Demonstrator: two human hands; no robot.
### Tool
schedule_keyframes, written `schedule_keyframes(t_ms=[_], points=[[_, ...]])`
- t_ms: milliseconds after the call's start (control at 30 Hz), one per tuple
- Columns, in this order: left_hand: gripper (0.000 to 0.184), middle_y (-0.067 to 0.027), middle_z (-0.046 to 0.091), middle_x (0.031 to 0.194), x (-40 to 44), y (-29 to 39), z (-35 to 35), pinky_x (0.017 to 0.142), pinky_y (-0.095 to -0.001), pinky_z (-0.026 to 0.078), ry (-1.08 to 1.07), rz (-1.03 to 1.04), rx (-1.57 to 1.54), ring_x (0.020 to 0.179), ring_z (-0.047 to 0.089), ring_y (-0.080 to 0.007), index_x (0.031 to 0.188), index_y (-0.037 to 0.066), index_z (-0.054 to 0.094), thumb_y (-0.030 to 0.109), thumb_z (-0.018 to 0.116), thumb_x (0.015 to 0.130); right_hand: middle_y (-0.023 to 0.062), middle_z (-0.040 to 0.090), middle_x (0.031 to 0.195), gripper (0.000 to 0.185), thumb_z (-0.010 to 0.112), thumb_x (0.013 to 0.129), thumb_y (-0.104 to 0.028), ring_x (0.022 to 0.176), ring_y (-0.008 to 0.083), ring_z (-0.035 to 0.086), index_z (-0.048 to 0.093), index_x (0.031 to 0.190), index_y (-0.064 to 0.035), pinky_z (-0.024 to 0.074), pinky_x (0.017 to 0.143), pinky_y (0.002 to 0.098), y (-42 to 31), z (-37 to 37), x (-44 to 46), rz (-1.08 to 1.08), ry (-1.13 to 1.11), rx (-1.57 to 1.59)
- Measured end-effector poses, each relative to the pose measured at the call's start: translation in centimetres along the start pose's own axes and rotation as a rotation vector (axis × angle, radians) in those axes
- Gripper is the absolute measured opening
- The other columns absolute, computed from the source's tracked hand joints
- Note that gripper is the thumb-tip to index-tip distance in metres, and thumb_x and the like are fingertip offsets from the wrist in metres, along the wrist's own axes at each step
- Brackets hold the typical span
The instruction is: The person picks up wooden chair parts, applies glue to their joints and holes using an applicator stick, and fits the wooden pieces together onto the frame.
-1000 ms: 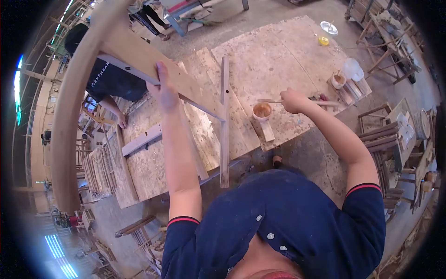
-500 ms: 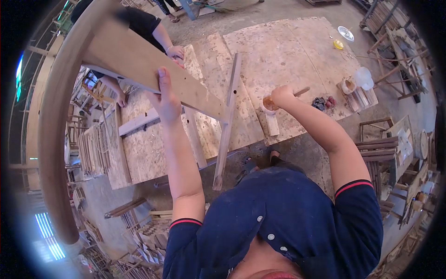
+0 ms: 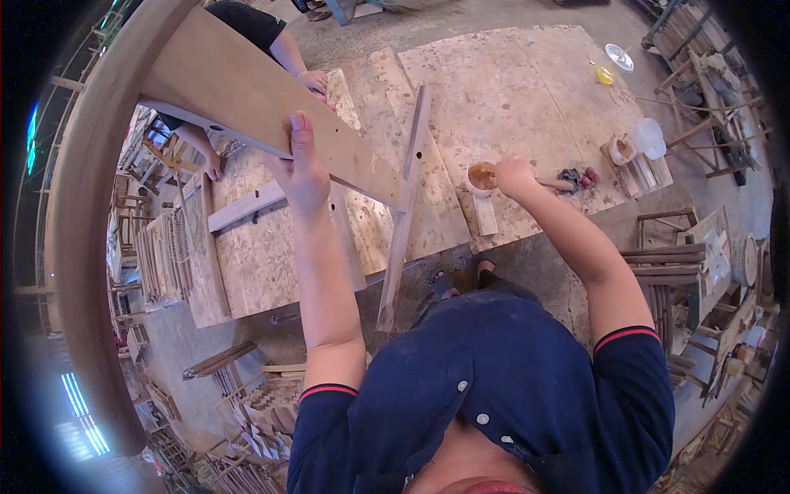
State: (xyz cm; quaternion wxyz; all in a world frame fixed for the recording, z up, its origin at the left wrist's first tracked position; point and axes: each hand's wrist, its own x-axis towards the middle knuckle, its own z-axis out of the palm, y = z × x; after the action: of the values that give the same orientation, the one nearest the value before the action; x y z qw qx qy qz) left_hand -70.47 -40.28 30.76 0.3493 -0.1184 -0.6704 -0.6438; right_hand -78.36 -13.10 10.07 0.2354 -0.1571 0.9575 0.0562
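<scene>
My left hand (image 3: 306,174) grips the edge of a wide flat board (image 3: 239,82), thumb on its face. The board belongs to a wooden furniture frame: a thick curved rail (image 3: 86,181) joins its upper end, and a narrow straight bar (image 3: 398,247) meets its lower end. Over the worktable, my right hand (image 3: 513,178) is closed around a stick (image 3: 553,183), whose wooden end sticks out to the right. Its other end is in a white cup (image 3: 480,190) of brown paste. Whether it has bristles is hidden. A small wood block (image 3: 486,218) lies just in front of the cup.
Across the worktable (image 3: 510,90), another person's hand (image 3: 314,81) rests near the board. Loose wood pieces (image 3: 245,207) lie at left. Dark and reddish lumps (image 3: 578,179), a second container (image 3: 620,151) and a yellow item (image 3: 605,76) sit at right. Stacked timber (image 3: 666,255) stands beyond.
My right hand has shifted slightly right, with the stick tilted differently and more of the cup's paste showing. The curved rail has moved a little left and down in view.
</scene>
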Motion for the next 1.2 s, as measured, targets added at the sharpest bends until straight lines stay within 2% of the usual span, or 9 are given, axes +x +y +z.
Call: schedule_keyframes(t_ms=[167,267,367,467,567,700,867,1100,1200], points=[[0.047,-0.0164,0.056,0.093,-0.1,0.1,0.0,0.071,-0.0357,0.048,0.025,-0.034,0.012,0.081,0.057,-0.0234,0.116,-0.005,0.042,0.034,0.046,0.09,0.0199,0.059,0.095,0.021,0.05,0.079,-0.01,0.091,0.0302,0.059,0.058,0.095,-0.0002,0.0509,0.072,0.0359,1.4,2.1,-0.5,-0.003,0.143,0.041],[0.029,-0.0129,0.059,0.085,-0.2,0.6,0.6,0.069,-0.03,0.047,0.074,-0.053,-0.12,0.077,0.057,-0.0183,0.098,-0.004,0.051,0.024,0.049,0.09,0.0212,0.057,0.097,0.023,0.049,0.079,-0.009,0.09,0.0316,0.059,0.052,0.099,0.0015,0.0506,0.071,0.0367,1.5,2.3,-1.4,-0.026,0.225,-0.008],[0.05,-0.0162,0.055,0.092,-0.2,0.3,0.3,0.073,-0.0366,0.048,0.021,-0.054,-0.023,0.081,0.057,-0.0239,0.117,-0.006,0.042,0.036,0.048,0.089,0.0197,0.056,0.101,0.023,0.05,0.079,-0.009,0.092,0.0301,0.059,0.053,0.1,0.0009,0.0506,0.072,0.0367,0.7,2.4,-1.7,0.039,0.241,0.01],[0.05,-0.0164,0.055,0.092,-0.2,0.2,0.2,0.074,-0.0369,0.048,0.024,-0.038,-0.006,0.081,0.057,-0.0241,0.117,-0.006,0.042,0.036,0.048,0.089,0.0198,0.055,0.103,0.021,0.049,0.08,-0.009,0.09,0.0305,0.059,0.052,0.099,0.0007,0.0507,0.071,0.0376,0.5,2.7,-1.7,0.065,0.249,0.095],[0.031,-0.0139,0.058,0.088,-0.3,0.1,0.7,0.072,-0.0328,0.048,0.091,-0.029,-0.141,0.079,0.058,-0.0202,0.1,-0.005,0.051,0.025,0.049,0.09,0.0204,0.053,0.102,0.02,0.051,0.078,-0.006,0.089,0.034,0.058,0.05,0.097,-0.0005,0.0494,0.072,0.0399,1.6,4.0,-1.1,0.038,0.276,0.203],[0.033,-0.0143,0.058,0.089,-0.2,0.1,0.4,0.073,-0.0335,0.048,0.061,-0.021,-0.103,0.08,0.058,-0.0205,0.102,-0.005,0.05,0.025,0.049,0.091,0.0198,0.052,0.1,0.019,0.054,0.076,-0.006,0.089,0.0355,0.056,0.049,0.094,-0.002,0.0474,0.073,0.0416,2.4,4.3,-1.4,-0.005,0.286,0.261],[0.035,-0.0146,0.058,0.09,-0.3,0.2,0.8,0.072,-0.0327,0.048,0.083,-0.016,-0.105,0.08,0.058,-0.0203,0.107,-0.006,0.048,0.026,0.047,0.091,0.017,0.055,0.091,0.02,0.061,0.074,-0.01,0.081,0.0301,0.057,0.05,0.089,-0.0033,0.0469,0.067,0.0375,3.6,5.9,-0.9,-0.152,0.32,0.449],[0.056,-0.0164,0.054,0.095,-0.1,0.1,-0.4,0.074,-0.0389,0.048,0.079,-0.071,0.015,0.083,0.057,-0.0237,0.118,-0.005,0.04,0.041,0.049,0.088,0.0088,0.054,0.068,0.023,0.065,0.076,-0.018,0.062,0.0166,0.051,0.053,0.086,-0.0018,0.0431,0.059,0.0299,6.1,8.8,-1.4,-0.3,0.31,0.959],[0.057,-0.0162,0.054,0.096,0.0,-0.2,-0.9,0.075,-0.0385,0.048,0.094,-0.079,0.004,0.084,0.056,-0.0235,0.118,-0.005,0.04,0.043,0.048,0.088,0.0101,0.056,0.072,0.021,0.064,0.075,-0.015,0.064,0.019,0.054,0.052,0.085,-0.0016,0.0439,0.059,0.0317,6.6,9.0,-1.7,-0.258,0.288,1.009]])
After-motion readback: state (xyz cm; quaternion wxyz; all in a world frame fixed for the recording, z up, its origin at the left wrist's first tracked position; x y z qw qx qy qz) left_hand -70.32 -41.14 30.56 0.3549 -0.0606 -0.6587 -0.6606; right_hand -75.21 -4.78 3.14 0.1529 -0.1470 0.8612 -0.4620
